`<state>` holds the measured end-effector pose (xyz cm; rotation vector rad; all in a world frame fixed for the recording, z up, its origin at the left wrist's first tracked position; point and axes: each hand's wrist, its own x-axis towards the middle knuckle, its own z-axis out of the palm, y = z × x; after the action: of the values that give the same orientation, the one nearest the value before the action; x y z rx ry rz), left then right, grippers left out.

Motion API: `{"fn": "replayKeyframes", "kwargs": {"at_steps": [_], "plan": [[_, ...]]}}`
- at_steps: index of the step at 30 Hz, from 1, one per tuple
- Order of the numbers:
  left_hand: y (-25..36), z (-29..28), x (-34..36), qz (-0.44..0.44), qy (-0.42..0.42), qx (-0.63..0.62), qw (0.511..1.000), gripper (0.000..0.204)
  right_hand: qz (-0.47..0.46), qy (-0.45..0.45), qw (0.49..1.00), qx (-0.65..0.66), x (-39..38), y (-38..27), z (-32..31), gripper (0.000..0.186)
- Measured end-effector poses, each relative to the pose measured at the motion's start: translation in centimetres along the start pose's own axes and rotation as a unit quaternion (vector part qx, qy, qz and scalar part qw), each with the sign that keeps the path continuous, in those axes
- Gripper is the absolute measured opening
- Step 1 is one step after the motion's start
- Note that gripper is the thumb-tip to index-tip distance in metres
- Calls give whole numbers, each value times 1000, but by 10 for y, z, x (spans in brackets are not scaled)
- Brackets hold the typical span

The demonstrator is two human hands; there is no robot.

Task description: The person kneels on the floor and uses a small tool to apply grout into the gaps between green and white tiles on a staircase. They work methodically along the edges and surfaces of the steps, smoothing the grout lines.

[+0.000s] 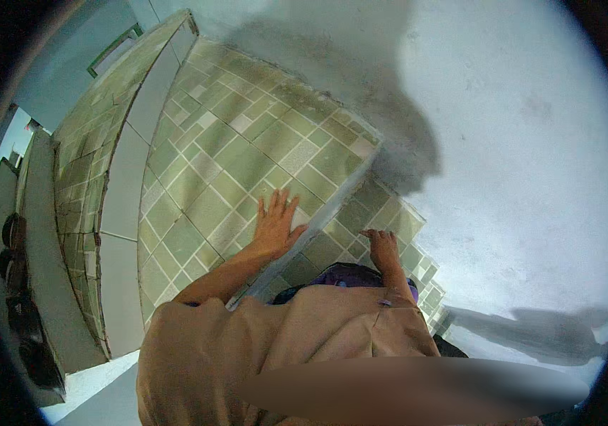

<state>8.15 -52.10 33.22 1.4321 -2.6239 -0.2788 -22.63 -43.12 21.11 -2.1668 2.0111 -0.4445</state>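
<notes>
My left hand (275, 223) lies on a green tiled surface (254, 154), fingers spread and pointing away from me, holding nothing. Its thumb reaches toward a grey raised edge (346, 188) that runs diagonally past it. Across that edge is a narrower tiled strip (350, 215), beside the white wall. Over this strip, my right hand (383, 248) has its thumb out to the left and its fingers forward, apparently bare of anything. Whether its fingertips press on the tiles cannot be made out. Dark purple fabric (350, 274) shows between my forearms, past the brown cloth in front of me.
A white wall (503, 142) with shadows on it rises along the right. At the left, a pale vertical face (126, 177) borders another tiled level (80, 177). Farther left, several dark objects resembling shoes (23, 316) sit along a grey surface.
</notes>
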Motion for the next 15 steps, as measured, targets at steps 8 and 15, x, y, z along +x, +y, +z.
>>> {"fn": "replayKeyframes", "kwargs": {"at_steps": [8, 15], "plan": [[9, 16, 124, 37, 22, 10, 999, 66, 112, 7, 992, 53, -13, 11, 4, 24], [-4, 16, 201, -32, 40, -16, 999, 65, 151, 28, 985, 81, -18, 18, 9, 24]]}}
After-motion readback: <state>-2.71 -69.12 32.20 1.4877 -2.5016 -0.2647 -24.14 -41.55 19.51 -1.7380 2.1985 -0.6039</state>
